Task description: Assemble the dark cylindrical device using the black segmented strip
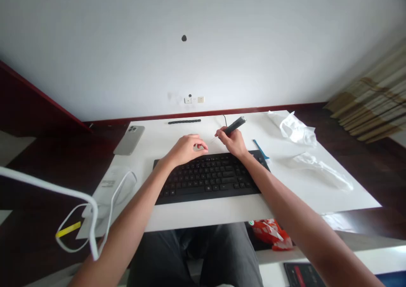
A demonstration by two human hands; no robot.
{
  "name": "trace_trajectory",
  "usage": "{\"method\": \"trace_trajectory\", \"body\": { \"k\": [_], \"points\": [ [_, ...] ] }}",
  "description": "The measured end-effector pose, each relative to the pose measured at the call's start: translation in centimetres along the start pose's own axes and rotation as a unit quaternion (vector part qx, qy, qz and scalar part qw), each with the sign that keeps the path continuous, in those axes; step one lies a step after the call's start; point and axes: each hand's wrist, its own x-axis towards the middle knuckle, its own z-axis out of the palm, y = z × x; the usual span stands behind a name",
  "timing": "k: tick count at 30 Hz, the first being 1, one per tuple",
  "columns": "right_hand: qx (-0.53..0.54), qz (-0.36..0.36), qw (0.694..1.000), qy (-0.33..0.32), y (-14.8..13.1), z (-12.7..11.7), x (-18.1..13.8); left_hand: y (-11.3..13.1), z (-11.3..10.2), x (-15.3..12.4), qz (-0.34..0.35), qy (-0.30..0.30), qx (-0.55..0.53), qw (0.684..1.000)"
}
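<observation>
A black keyboard lies along the front of the white table, partly under my forearms. My right hand, above its back edge, is closed around a thick dark pen-shaped tool. The tool slants up to the right, and a thin pale tip seems to stick out below toward the left. My left hand is over the keyboard's upper left, thumb and fingertips brought together in a pinch. Whatever may be between them is too small to tell. A slim blue tool rests at the keyboard's right back corner.
A row of small black pieces lies at the table's back. At left are a grey phone and a white power strip with a looping white cable. Crumpled clear plastic bags lie right. Below is a red packet.
</observation>
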Motion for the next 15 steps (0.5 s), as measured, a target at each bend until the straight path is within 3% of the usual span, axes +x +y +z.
{"method": "trace_trajectory", "body": {
  "k": [3, 8, 15],
  "points": [
    [0.005, 0.0, 0.999, -0.045, -0.5, -0.2, -0.3, -1.6, 1.0, -0.7, -0.004, -0.026, -0.012, 1.0],
    [0.019, -0.004, 0.985, -0.17, -1.1, -0.2, -0.7, -1.8, 1.7, -0.8, 0.008, -0.055, -0.019, 0.998],
    [-0.01, -0.006, 0.972, -0.235, -1.2, -0.3, -0.7, -1.9, 2.9, -1.1, 0.022, -0.041, 0.012, 0.999]
  ]
}}
